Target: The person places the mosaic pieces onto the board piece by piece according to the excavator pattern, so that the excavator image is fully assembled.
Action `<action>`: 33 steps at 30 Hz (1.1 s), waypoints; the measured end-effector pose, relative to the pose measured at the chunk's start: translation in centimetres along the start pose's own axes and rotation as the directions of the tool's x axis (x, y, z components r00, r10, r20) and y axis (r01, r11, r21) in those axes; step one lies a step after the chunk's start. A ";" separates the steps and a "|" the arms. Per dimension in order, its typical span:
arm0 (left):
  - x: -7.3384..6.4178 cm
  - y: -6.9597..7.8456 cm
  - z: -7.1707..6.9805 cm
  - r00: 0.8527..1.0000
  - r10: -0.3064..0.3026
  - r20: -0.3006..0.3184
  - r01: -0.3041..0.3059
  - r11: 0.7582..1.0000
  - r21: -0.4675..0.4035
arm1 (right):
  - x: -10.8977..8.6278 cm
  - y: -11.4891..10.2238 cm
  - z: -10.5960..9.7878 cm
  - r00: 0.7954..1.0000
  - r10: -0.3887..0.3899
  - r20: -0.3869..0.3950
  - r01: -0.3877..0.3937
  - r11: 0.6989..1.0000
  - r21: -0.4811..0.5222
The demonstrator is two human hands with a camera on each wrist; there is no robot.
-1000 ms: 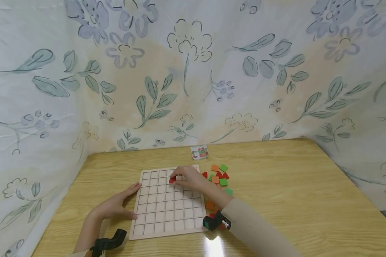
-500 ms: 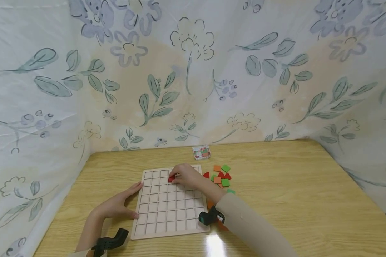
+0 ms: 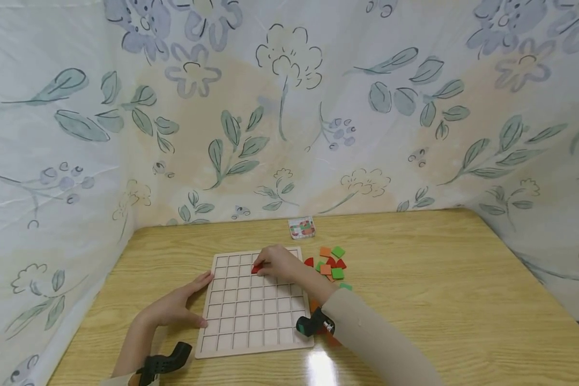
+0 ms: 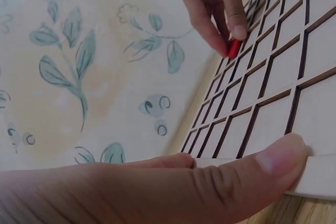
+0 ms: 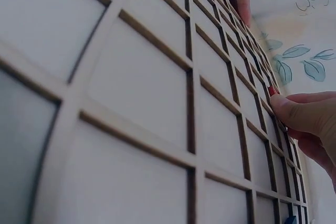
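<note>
In the head view a wooden grid board (image 3: 254, 323) lies flat on the table. My left hand (image 3: 173, 307) rests at its left edge, thumb and fingers spread apart and touching the rim; the left wrist view shows the thumb (image 4: 257, 169) on that rim. Over the upper part of the grid, my right hand (image 3: 281, 263) pinches a small red tile (image 3: 257, 268) between thumb and fingers. The same red tile (image 4: 234, 49) shows edge-on in the left wrist view, down at the grid. Whether it sits fully inside a cell I cannot tell.
Right of the board lie several loose tiles, among them a green square (image 3: 337, 273), an orange square (image 3: 325, 251) and a red quarter-round (image 3: 341, 264). My right forearm (image 3: 362, 316) covers some. A small pattern card (image 3: 302, 228) lies behind the board, near the floral cloth (image 3: 289, 134).
My right hand has shifted slightly left over the grid with the red tile, then stays nearly in place. The left hand keeps its position at the board's edge.
</note>
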State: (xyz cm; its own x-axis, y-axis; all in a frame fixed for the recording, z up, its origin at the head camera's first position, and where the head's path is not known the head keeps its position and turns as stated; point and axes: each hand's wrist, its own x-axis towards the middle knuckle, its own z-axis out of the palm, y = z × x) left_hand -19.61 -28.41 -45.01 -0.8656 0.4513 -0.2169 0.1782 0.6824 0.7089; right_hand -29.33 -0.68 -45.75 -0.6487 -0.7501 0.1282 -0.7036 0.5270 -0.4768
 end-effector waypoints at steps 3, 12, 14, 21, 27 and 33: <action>0.0 -0.1 0.0 1.000 -0.001 0.000 0.001 1.000 -0.011 | 0.1 0.1 0.1 1.000 -0.003 0.004 0.003 1.000 0.008; 0.1 -0.2 -0.2 1.000 0.002 0.006 -0.002 1.000 -0.003 | 0.3 0.0 0.0 1.000 0.004 0.024 -0.004 1.000 0.008; 0.2 -0.3 -0.2 1.000 0.000 0.006 0.000 1.000 -0.003 | 0.3 0.0 -0.1 1.000 -0.005 0.024 0.005 1.000 -0.006; 0.5 -0.7 -0.2 1.000 -0.015 0.011 0.015 1.000 -0.004 | 0.2 0.0 -0.4 1.000 -0.001 0.022 0.001 1.000 0.000; 0.6 -0.8 -0.4 0.999 -0.032 0.014 0.032 0.999 -0.011 | 0.0 0.2 -0.9 0.998 0.047 0.040 -0.048 0.998 0.038; 0.8 -0.7 -0.4 1.000 -0.024 0.015 0.024 1.000 -0.005 | -2.5 1.6 -2.5 0.990 0.122 -0.067 -0.106 0.973 0.203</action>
State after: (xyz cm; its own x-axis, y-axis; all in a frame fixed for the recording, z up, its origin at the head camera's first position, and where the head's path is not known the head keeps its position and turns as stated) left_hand -20.62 -28.78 -45.39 -0.8627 0.4430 -0.2440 0.1545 0.6903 0.7068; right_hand -29.61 3.04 -44.63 -0.7477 -0.6518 0.1268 -0.5571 0.5119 -0.6540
